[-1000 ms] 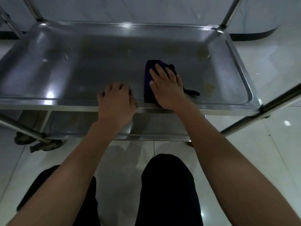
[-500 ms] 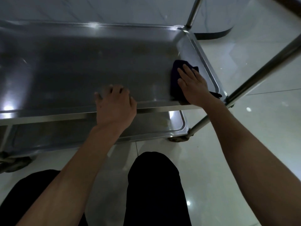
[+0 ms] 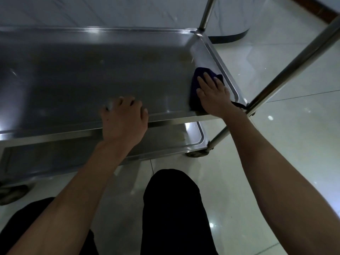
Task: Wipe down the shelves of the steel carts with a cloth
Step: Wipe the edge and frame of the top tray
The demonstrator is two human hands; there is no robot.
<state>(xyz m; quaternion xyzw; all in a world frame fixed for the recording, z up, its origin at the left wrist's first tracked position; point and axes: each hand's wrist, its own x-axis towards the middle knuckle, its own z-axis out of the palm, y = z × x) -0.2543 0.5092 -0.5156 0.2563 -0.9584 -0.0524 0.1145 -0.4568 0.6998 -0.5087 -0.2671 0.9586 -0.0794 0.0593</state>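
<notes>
1. My left hand [image 3: 123,120] stayed curled over the near rim of the shelf [image 3: 92,83], steadying the cart.
2. My right hand [image 3: 213,95], fingers flat, had pushed the cloth [image 3: 195,85] into the shelf's right end; the far-corner stains [image 3: 184,56] probably came next.

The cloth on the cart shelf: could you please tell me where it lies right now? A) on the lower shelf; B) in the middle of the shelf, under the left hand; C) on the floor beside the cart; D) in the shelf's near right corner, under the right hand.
D: the dark cloth lies by the shelf's right rim under the flat right hand, while the left hand grips the front edge.
</notes>
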